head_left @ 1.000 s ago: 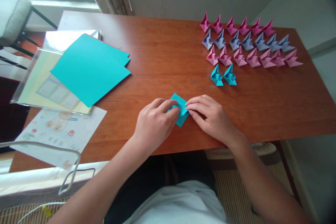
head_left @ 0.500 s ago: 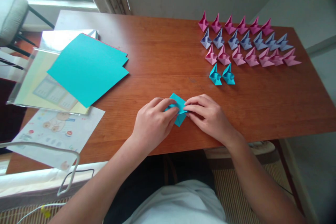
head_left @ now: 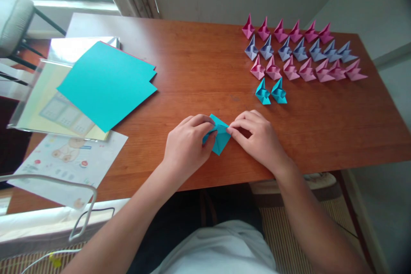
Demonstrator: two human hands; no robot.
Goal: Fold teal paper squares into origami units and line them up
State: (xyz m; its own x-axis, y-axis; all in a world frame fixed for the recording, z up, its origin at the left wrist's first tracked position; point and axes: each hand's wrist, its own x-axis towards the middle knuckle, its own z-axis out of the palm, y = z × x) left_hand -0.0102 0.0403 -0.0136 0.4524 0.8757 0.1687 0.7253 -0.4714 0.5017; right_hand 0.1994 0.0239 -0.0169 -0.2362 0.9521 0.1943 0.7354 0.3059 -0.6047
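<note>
A small teal folded paper piece [head_left: 220,139] lies on the wooden table [head_left: 199,68] near its front edge. My left hand [head_left: 186,147] pinches its left side, fingers curled over the top flap. My right hand [head_left: 260,139] pinches its right corner with fingertips pressed together. Two finished teal folded shapes [head_left: 270,92] stand just beyond my right hand.
Rows of several pink folded shapes [head_left: 282,32], lilac-blue ones [head_left: 298,51] and more pink ones [head_left: 305,70] fill the far right. A stack of teal sheets [head_left: 105,83] lies on a clear folder [head_left: 48,107] at left, over a printed sheet [head_left: 70,162]. A chair [head_left: 16,17] stands by the window.
My fingers have shifted on the teal piece: the right fingertips have drawn together at its right corner and the lower point now shows more between my hands.
</note>
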